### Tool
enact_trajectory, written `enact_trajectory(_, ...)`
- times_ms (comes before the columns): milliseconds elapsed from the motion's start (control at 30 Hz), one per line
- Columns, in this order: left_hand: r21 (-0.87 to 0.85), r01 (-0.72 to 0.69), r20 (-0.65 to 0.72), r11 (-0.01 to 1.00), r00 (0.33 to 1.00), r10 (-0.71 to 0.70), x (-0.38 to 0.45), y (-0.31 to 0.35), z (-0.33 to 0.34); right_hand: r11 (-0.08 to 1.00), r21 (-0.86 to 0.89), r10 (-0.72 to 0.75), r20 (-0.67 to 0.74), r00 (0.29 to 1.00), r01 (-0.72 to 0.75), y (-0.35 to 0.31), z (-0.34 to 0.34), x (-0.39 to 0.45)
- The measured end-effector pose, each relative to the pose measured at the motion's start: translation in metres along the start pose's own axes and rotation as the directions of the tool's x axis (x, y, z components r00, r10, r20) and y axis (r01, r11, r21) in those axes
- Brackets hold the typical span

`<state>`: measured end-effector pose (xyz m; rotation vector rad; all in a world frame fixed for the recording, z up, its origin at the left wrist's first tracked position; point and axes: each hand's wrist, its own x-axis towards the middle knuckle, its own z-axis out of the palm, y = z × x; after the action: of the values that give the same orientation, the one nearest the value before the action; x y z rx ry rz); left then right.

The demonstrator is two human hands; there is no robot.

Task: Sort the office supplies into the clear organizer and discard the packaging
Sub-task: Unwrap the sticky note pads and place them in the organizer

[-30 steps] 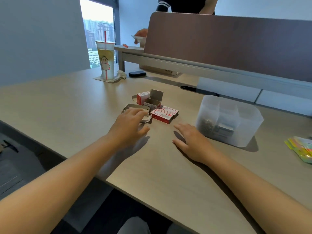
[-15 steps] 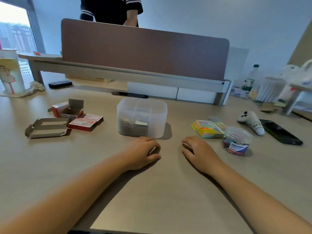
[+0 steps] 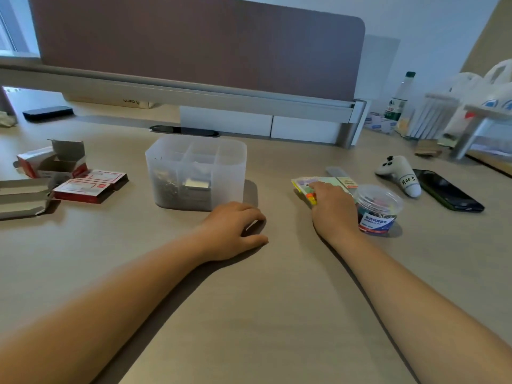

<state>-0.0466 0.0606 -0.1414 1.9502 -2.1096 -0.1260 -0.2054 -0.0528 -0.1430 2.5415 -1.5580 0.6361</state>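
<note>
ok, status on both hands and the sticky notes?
Left hand idle on desk, holding nothing. Right hand on sticky-note pack, grip not confirmed. Binder-clip tub tight beside right hand; clear organizer unobstructed.

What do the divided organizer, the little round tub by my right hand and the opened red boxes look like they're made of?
Organizer: frosted translucent plastic, matte; contents show through blurred. Round tub: clear glossy plastic, probably, with a printed blue label; coloured clips are visible inside. Opened red boxes: thin cardboard, printed red and white outside, with plain grey inner flaps folded open.
</note>
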Motion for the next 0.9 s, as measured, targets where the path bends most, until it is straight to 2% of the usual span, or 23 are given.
enact_trajectory(133,-0.101,0.014,-0.045,0.995,0.999,-0.018,-0.003,-0.003,0.001,0.984,0.166,-0.041,-0.127,0.991,0.062,-0.001,-0.007,-0.007)
enact_trajectory(200,-0.181,0.038,-0.065,0.983,0.997,-0.05,-0.006,-0.004,0.0,0.94,0.323,-0.047,-0.197,0.979,0.11,-0.005,-0.012,-0.012)
enact_trajectory(267,-0.279,0.082,-0.085,0.957,0.99,-0.11,-0.01,-0.003,-0.003,0.871,0.472,-0.042,-0.201,0.979,0.134,-0.012,-0.02,-0.018)
enact_trajectory(333,-0.404,0.115,-0.123,0.907,0.976,-0.179,-0.013,-0.001,-0.005,0.779,0.619,-0.007,-0.152,0.988,0.101,-0.019,-0.026,-0.025)
enact_trajectory(433,-0.582,0.101,-0.162,0.807,0.958,-0.237,-0.014,0.002,-0.007,0.514,0.858,0.024,-0.018,1.0,0.003,-0.03,-0.032,-0.035)
enact_trajectory(500,-0.704,0.079,-0.142,0.706,0.958,-0.249,-0.013,0.003,-0.007,0.428,0.903,-0.022,0.045,0.999,-0.031,-0.035,-0.031,-0.038)
enact_trajectory(567,-0.805,0.056,-0.125,0.591,0.957,-0.262,-0.014,0.003,-0.008,0.426,0.904,-0.087,0.084,0.993,-0.039,-0.039,-0.028,-0.04)
enact_trajectory(633,-0.853,0.041,-0.127,0.52,0.951,-0.283,-0.014,0.002,-0.009,0.424,0.904,-0.122,0.116,0.986,-0.054,-0.043,-0.025,-0.04)
enact_trajectory(733,-0.867,0.035,-0.149,0.498,0.934,-0.325,-0.013,-0.002,-0.009,0.438,0.898,-0.138,0.104,0.985,-0.034,-0.046,-0.021,-0.041)
enact_trajectory(900,-0.878,0.028,-0.159,0.478,0.924,-0.347,-0.013,-0.005,-0.01,0.559,0.827,-0.116,0.008,0.993,0.059,-0.047,-0.021,-0.04)
